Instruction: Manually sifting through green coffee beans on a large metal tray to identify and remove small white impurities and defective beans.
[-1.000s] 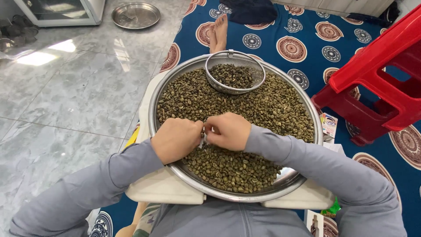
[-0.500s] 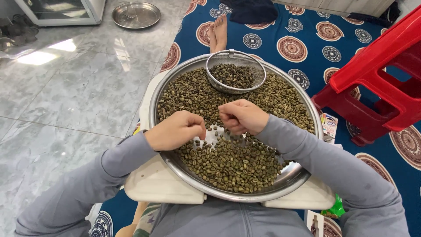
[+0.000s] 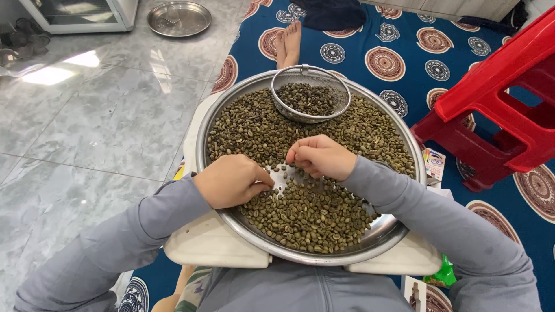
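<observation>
Over the tray [image 3: 203, 151] you're sorting beans [image 3: 324, 214]: left hand [image 3: 230, 181] curled, fingertips among them; right hand [image 3: 319, 156] clenched (contents hidden). Next comes careful pinching of single beans.

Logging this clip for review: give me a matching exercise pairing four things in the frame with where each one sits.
Things:
1. small round wire-mesh sieve
2. red plastic stool
3. small empty round steel tray
4. left hand

Places:
A. on the grey tiled floor, far left
B. on the patterned blue mat, at the right
C. on the beans at the far side of the large round steel tray
D. on the greenish coffee beans at the tray's near left

Pairs: 1-C, 2-B, 3-A, 4-D
</observation>
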